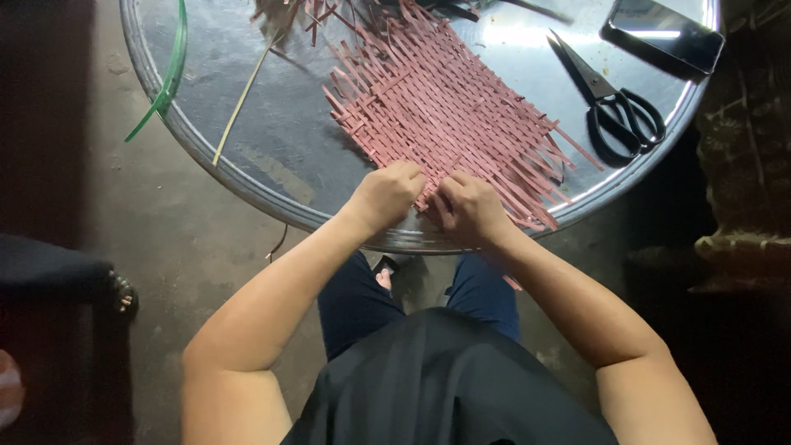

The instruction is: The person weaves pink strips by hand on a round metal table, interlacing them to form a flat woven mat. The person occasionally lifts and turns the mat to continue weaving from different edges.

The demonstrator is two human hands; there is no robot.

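Head view looks straight down on a round metal bench carrying a woven mat of reddish-pink strips. Most of the mat's middle is already plaited into a tight criss-cross; loose strip ends fringe the near and right edges, and more unwoven strips trail off at the far side, so by the look of it the edges are what remains.

Both hands meet at the mat's near edge, just over the bench rim. Left hand is curled knuckles up, its grip pressed together on strip ends at the edge. Right hand sits just beside it, almost touching, fingers bent and pinching neighbouring strips. Both forearms reach forward from the lap, elbows out, wrists angled inward.

Black scissors lie to the right, a dark phone beyond them. A thin pale stick and a green strap lie at the left.
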